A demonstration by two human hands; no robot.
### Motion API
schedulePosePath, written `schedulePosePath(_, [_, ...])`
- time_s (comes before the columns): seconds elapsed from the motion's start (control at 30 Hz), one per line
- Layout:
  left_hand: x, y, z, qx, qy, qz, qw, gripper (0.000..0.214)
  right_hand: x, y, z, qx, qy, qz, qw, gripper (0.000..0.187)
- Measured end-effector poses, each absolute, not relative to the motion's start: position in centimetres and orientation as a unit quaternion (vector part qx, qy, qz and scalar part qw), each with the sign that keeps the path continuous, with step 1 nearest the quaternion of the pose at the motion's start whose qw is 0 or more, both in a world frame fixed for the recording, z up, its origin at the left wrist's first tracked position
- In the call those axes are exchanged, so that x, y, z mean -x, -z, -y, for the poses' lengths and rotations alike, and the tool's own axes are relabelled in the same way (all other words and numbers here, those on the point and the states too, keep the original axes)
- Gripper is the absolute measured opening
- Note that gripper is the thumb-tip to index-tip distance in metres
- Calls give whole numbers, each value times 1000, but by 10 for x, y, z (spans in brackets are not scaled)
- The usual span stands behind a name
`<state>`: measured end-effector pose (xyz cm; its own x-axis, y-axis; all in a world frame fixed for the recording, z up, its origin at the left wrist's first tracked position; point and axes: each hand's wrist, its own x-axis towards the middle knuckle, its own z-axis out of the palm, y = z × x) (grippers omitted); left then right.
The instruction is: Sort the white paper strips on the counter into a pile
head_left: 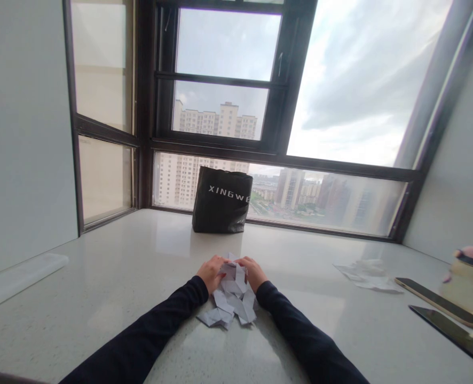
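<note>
Folded white paper pieces (233,290) lie in a loose heap on the pale speckled counter, several of them overlapping. My left hand (213,271) grips the far left edge of the heap, its fingers curled around the paper. On the other side, my right hand (253,271) holds the far right edge with bent fingers. Both hands are close together at the back of the heap. Some fingertips are hidden behind the paper, and whether the pieces are joined to each other I cannot tell.
A black bag (221,205) with white lettering stands by the window behind my hands. To the right lie more white paper (368,274), a phone (439,301) and a dark flat device (456,333), near a blurred cream-and-pink container (468,282). A white strip (24,280) lies at left.
</note>
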<state>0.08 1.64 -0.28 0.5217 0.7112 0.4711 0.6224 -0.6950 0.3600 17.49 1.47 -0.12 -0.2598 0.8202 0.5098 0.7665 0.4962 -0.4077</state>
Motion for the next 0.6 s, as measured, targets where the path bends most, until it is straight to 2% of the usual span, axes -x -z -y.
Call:
schedulePosePath(0.2, [1, -9, -7, -845, -363, -392, 6, 37, -174, -7, -8, 508, 62, 767, 387, 27])
schedulePosePath(0.37, [4, -18, 1, -834, -368, -410, -25, 44, -175, -9, -5, 488, 92, 758, 423, 24])
schedulePosePath(0.6, [4, -24, 6, -851, -319, -417, -7, 51, -173, -11, -1, 512, 101, 762, 384, 26])
